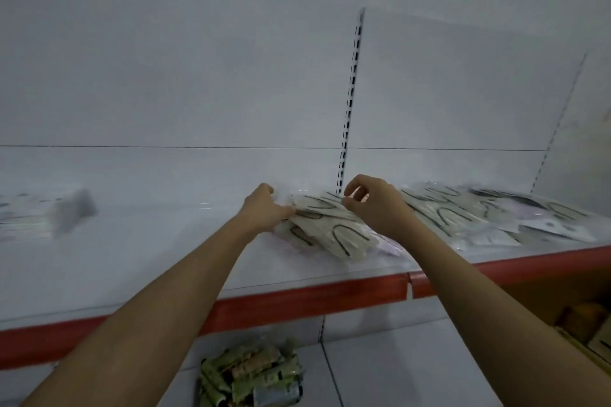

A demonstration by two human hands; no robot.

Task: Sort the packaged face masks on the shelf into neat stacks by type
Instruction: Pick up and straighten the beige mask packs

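A loose bundle of cream face masks (pixel 334 235) in clear packets lies on the white shelf (pixel 139 261), near its middle. My left hand (pixel 266 210) grips the bundle's left end, fingers curled round the packets. My right hand (pixel 373 205) pinches the top packet's upper edge between thumb and fingertips. A wider heap of mixed mask packets (pixel 489 213), cream and pale ones, spreads to the right. At the far left stands a blurred stack of packets (pixel 43 215).
The shelf has a red front strip (pixel 297 301) and a slotted upright (pixel 350 102) in the back panel. On the lower shelf lies a pile of green wrapped packs (pixel 251 377). A brown box (pixel 585 324) sits at lower right.
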